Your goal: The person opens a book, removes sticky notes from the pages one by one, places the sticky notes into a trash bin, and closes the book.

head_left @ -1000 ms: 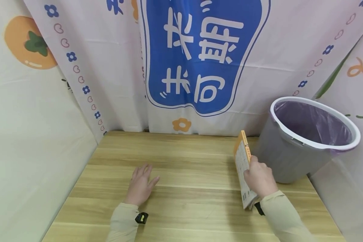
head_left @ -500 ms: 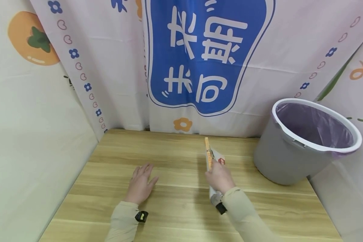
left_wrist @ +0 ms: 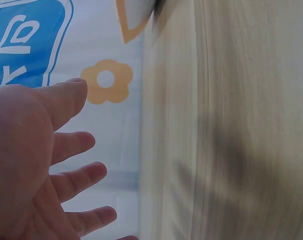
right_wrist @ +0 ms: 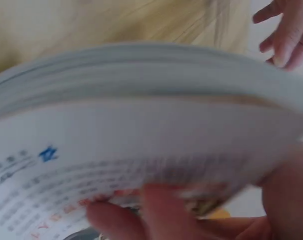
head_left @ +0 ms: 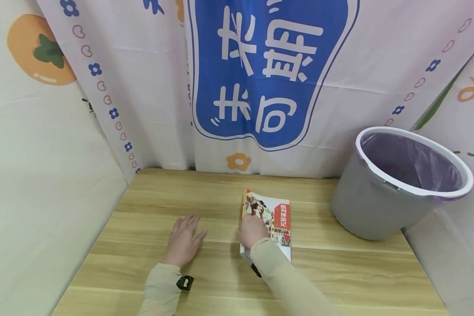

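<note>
A paperback book [head_left: 281, 237] with an illustrated cover and a red title block is in the middle of the head view, over the wooden table. My right hand [head_left: 253, 230] grips it by its left edge, part of the cover hidden under hand and sleeve. Up close in the right wrist view, the book [right_wrist: 106, 130] is blurred, its page edges bowed, and fingers [right_wrist: 161, 210] press on a printed cover face with a blue star. To the left, my left hand [head_left: 183, 241] holds nothing, its fingers spread; the left wrist view shows the hand [left_wrist: 21, 150] palm-side.
A grey bin [head_left: 355, 206] with a white rim and purple liner stands at the table's right rear. White printed cloth [head_left: 158, 109] hangs behind the wooden table [head_left: 339, 276] and along both sides. Each wrist wears a black band [head_left: 184, 283].
My right hand has carried the book leftward from beside the bin to the table's middle. The book has turned from on edge to flatter, cover facing up. My left hand has stayed put.
</note>
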Demonstrator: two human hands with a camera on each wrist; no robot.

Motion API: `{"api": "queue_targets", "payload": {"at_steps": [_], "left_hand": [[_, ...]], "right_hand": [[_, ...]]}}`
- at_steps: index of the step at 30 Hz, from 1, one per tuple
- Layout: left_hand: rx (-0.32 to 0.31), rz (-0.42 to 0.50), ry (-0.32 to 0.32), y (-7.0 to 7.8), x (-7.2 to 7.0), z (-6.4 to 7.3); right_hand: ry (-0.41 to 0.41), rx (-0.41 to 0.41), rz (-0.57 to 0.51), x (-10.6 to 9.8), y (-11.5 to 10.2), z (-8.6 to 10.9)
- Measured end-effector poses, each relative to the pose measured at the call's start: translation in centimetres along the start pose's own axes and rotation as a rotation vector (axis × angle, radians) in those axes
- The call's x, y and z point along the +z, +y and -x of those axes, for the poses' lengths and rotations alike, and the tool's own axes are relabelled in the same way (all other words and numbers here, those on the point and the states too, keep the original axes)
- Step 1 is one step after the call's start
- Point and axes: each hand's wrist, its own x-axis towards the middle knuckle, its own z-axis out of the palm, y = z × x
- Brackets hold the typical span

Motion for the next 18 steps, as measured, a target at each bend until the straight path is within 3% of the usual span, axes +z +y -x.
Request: {"api": "queue_targets", "payload": {"at_steps": [5,7,14,18], "left_hand": [[-0.001,-0.008,-0.001,0.0,0.1,-0.1],[0.001,-0.007,0.003,0.0,0.1,-0.2],[-0.003,-0.007,0.003,0.0,0.1,-0.3],[-0.017,-0.012,-0.024,0.2,0.1,-0.2]], "right_hand": [[0.031,-0.105,0.282,1.6,0.0,0.3],[0.022,-0.152,0.346,2.2,0.9,0.6],[-0.201,-0.215,0.217,2.7,5.2,1.7],[-0.229,-0.3,0.213,2.5,6.4,1.9]]}}
